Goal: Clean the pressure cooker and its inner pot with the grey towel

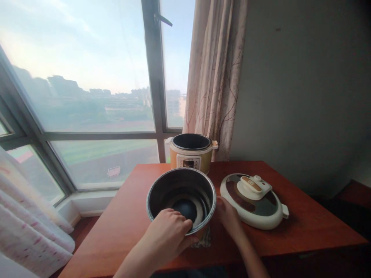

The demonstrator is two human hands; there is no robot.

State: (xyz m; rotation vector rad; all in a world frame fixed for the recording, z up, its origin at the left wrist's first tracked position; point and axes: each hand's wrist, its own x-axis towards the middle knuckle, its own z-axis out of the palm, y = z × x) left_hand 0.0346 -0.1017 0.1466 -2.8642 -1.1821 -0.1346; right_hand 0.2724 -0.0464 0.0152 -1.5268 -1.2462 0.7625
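A round inner pot [162, 185] with a dark inside and a pale metal rim is in front of me, its mouth tilted toward me. My left hand [172, 231] is closed on its near rim, fingers over the inside and thumb outside. Just right of the pot is my right hand [228, 218], its fingers loosely bent beside the rim; whether they touch it I cannot tell. Behind the pot stands a cream and yellow electric cooker [205, 158], uncovered, with a dark interior and a front control panel. Its cream-rimmed lid [263, 220] lies to the right, handle upward.
Everything stands on a reddish-brown wooden table [118, 227]. A large window [95, 112] is ahead on the left, with a curtain [214, 77] at its right and a pale curtain [31, 227] at lower left. A grey wall [290, 96] rises beyond the lid.
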